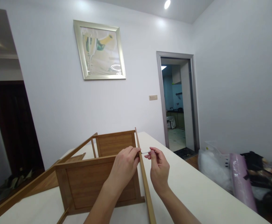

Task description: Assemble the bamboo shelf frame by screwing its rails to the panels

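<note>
A brown wooden shelf frame [145,186] with panelled shelves lies on its side on a white table [184,183]. My left hand [126,161] is closed over the upper right corner of the nearer wooden panel [91,183], its fingertips at the long rail. To the right of that rail, my right hand [159,168] pinches a thin metal hex key [146,152] between thumb and fingers. The tip of the key meets the rail's outer side close to my left fingertips. Any screw at that spot is too small to make out.
Farther back stands a second wooden panel [114,142] of the same frame. Right of the table are a clear plastic bin [216,161], a pink wrapped roll [240,180] and piled dark items. A doorway [176,102] opens in the wall behind.
</note>
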`<state>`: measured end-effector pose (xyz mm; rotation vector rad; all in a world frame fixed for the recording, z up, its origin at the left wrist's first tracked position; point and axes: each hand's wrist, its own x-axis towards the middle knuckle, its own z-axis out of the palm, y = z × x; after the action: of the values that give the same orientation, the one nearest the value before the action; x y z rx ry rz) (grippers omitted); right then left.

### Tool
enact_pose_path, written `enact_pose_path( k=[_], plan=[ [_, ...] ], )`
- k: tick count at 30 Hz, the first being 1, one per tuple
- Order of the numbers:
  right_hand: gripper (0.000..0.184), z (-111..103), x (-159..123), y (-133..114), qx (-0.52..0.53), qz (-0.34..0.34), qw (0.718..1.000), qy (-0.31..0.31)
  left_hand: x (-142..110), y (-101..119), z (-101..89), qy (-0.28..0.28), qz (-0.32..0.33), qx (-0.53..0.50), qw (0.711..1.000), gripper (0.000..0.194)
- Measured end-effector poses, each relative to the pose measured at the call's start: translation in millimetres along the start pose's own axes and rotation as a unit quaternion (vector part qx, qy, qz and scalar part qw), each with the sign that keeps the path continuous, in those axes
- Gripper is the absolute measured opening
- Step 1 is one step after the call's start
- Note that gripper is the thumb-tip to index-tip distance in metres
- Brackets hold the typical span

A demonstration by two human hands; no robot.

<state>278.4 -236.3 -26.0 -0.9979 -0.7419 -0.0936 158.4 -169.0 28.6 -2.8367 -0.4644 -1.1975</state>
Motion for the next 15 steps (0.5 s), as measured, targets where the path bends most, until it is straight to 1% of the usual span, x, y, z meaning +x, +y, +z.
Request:
enact_pose_path(
  k=[10, 15],
  plan=[
    [0.03, 0.5, 0.3, -2.3, 0.013, 0.016, 1.0, 0.001, -0.8, -1.6, 1.1, -0.001, 0.005, -0.002, 1.0, 0.026],
    [0.026, 0.6, 0.2, 2.0, 0.022, 0.009, 1.0, -0.007, -0.3, -0.9, 1.0, -0.004, -0.001, -0.001, 1.0, 0.025]
  ],
)
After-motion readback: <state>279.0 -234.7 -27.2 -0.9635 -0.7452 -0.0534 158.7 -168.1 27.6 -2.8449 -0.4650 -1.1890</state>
